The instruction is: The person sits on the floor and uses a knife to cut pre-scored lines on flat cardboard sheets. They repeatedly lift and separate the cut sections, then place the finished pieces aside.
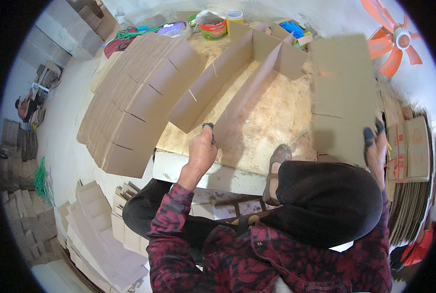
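Observation:
My left hand (202,152), with dark covers on its fingertips, pinches the near end of a cardboard divider strip (249,100). This strip stands on edge on the work surface and meets crosswise cardboard pieces (266,45) at its far end. Left of it, a second slotted strip (213,75) also stands on edge. My right hand (375,151), likewise with dark fingertip covers, is closed on the right edge of a flat cardboard sheet (342,88). The sheet is held up at the right and has a slit in its lower part.
A large stack of slotted cardboard sheets (130,102) lies at the left. Behind are a red tub (213,30), a yellow-and-white cup (234,16) and green cord (130,34). An orange fan (402,38) stands far right, above bundled cardboard (408,195). Folded cardboard (98,229) lies lower left.

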The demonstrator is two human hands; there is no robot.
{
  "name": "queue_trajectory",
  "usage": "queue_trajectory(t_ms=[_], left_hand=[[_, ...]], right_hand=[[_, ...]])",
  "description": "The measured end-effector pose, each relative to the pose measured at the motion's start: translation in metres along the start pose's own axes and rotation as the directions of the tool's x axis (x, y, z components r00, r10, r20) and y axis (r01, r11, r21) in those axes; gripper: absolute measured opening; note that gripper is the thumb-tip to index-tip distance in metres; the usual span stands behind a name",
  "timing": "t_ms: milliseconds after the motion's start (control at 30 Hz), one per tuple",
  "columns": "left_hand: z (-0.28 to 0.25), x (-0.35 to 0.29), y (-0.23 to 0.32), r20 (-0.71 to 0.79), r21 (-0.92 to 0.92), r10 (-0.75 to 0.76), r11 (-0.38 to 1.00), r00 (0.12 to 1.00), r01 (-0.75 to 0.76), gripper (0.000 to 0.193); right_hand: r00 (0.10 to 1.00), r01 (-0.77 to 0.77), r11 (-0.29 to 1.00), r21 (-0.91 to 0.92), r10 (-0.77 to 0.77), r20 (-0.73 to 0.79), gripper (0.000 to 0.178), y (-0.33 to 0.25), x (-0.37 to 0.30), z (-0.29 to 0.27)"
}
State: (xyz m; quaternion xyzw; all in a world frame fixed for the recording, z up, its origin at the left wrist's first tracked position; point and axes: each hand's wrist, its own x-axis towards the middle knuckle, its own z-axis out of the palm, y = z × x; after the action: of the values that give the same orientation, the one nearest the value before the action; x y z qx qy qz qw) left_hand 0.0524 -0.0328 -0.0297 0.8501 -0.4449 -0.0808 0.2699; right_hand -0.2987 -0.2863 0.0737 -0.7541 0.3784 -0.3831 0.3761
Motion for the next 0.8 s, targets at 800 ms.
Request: queue_trajectory(t_ms=[800], left_hand=[[-0.004,0.032,0.001,-0.004,0.124,-0.076,0.989,0.997,0.076,0.017]], right_hand=[[0.500,0.600,0.763,0.239,-0.592,0.632,0.026,-0.102,0.131,0.220]])
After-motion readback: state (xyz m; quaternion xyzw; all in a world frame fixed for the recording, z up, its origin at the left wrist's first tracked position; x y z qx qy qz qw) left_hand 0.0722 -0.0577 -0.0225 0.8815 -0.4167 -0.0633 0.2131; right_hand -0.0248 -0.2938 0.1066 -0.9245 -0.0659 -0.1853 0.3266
